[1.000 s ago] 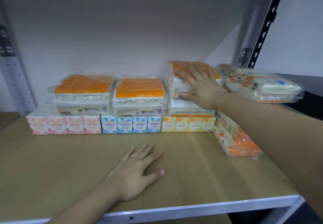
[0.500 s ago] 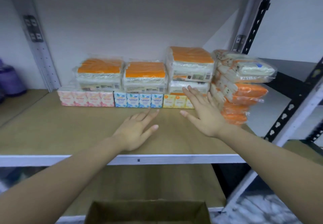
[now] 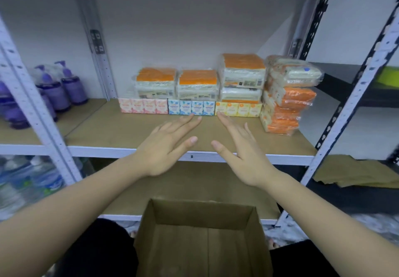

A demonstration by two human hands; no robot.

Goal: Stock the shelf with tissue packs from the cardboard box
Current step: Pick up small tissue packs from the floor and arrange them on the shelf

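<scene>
Pulled back from the stock: right hand (image 3: pixel 244 153) off the top orange pack and out over the shelf's front edge, left hand (image 3: pixel 166 147) lifted off the board, cardboard box (image 3: pixel 200 238) now showing below.

Head view: both hands flat, fingers spread, palms down, holding nothing, side by side just above the shelf (image 3: pixel 237 159). Tissue packs against the back wall: orange-topped film bundles (image 3: pixel 197 85) stacked on a front row of small pink, blue and yellow packs (image 3: pixel 191 108), with a leaning pile of orange packs (image 3: pixel 287 104) at the right end. Box interior bare as far as visible; near part cut off by the frame, so cannot tell for certain. Purple pump bottles (image 3: pixel 62 86) on the neighbouring bay, untouched.

Handling, judged: packs light and soft, film slick and crinkly; best taken across the short sides with a wide hold, not by the loose wrap. Leaning pile likely to slide if nudged.
</scene>
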